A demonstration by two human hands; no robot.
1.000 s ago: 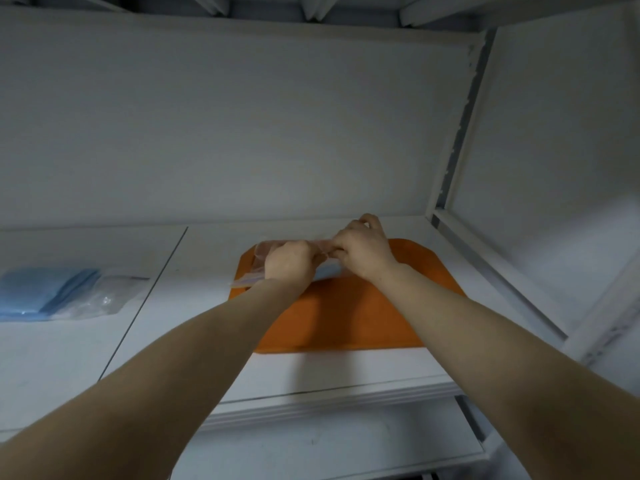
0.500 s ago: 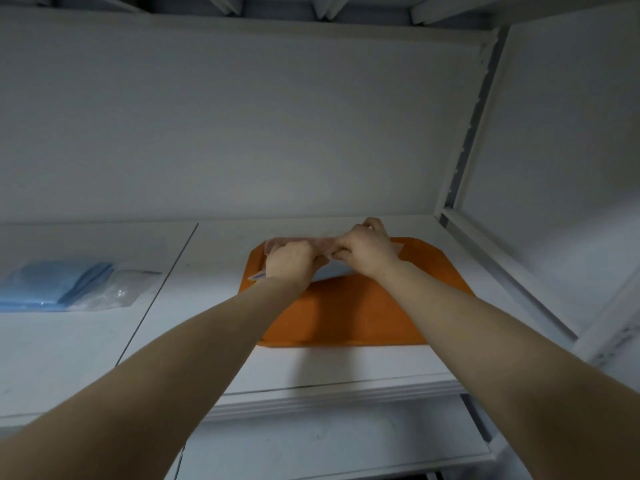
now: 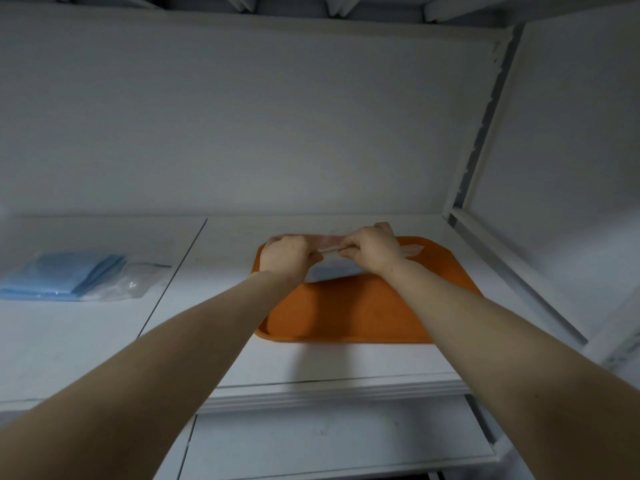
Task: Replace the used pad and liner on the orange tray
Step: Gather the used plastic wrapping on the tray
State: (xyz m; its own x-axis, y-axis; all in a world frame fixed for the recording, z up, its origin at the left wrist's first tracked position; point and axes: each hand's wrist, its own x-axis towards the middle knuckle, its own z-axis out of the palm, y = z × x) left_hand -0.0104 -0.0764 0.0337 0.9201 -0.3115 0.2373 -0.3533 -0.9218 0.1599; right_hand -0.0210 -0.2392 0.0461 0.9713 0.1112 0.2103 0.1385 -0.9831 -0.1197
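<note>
The liner (image 3: pixel 329 241) is pinched by curled fingers (image 3: pixel 351 244) of the left hand (image 3: pixel 285 252) and right hand (image 3: pixel 372 249) at the orange tray's (image 3: pixel 346 313) far edge, its long axis running left-right. The pad (image 3: pixel 332 271) lies just nearer.

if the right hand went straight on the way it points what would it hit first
Probably the back wall. The right hand, gripping the liner, sits at the far end of the tray and points forward, slightly left; only shelf seems to lie between. Depth is unclear.
</note>
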